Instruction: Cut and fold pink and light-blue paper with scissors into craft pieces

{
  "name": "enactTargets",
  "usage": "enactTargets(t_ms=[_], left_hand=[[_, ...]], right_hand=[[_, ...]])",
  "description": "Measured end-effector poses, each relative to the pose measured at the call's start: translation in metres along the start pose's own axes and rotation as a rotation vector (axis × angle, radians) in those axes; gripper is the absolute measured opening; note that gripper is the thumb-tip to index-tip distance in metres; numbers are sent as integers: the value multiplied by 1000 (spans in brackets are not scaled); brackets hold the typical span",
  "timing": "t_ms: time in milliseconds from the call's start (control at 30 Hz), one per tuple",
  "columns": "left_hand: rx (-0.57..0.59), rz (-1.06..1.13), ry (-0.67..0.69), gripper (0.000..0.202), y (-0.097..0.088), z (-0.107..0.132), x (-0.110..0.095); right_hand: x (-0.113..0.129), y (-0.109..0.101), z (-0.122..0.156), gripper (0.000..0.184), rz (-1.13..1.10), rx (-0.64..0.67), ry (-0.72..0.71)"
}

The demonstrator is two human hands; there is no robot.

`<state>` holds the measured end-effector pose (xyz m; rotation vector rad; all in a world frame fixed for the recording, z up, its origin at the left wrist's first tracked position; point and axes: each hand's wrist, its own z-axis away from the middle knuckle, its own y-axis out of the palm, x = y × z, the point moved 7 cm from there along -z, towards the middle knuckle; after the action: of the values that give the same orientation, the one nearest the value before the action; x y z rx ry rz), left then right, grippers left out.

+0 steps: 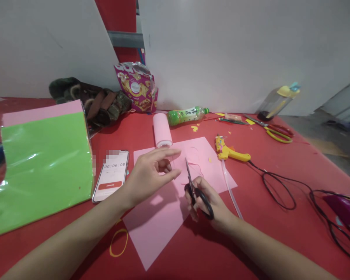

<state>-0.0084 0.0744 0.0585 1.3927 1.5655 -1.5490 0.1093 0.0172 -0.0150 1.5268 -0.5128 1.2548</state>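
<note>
The red table bears the pink paper, laid flat before the person, one corner toward seven o'clock. The paper looks light, smooth and thin, stiff enough to lie flat yet easily creased; an edge or corner seems the safest hold. Over its ten-o'clock side hangs the left hand, thumb and fingers spread apart; whether a sliver sits between them, I cannot tell. At four o'clock, the right hand curls round the scissors: rigid, probably light, best held by their black loops, blades pointing roughly to twelve.
</note>
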Motion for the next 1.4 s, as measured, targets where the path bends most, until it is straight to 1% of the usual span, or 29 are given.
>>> enactTargets(t_ms=[100,167,267,333,633,933,1167,1400], left_hand=[[22,14,33,33,1,0,-2],[48,34,47,28,3,1,-4],[82,59,40,18,5,1,-4],[91,53,35,15,6,0,-4],[127,14,27,20,12,3,-3],[124,-14,44,21,15,6,-4],[120,-46,66,22,16,8,-7],[115,-57,70,23,17,6,-8]], right_hand=[[1,-1,0,39,28,9,-5],[1,-1,0,39,36,16,-14],[2,0,0,39,38,22,-21],[2,0,1,39,36,25,-21],[3,0,0,39,5,36,-33],[5,0,1,42,32,3,-19],[4,-2,2,40,30,-15,-24],[2,-2,3,41,33,-32,-10]])
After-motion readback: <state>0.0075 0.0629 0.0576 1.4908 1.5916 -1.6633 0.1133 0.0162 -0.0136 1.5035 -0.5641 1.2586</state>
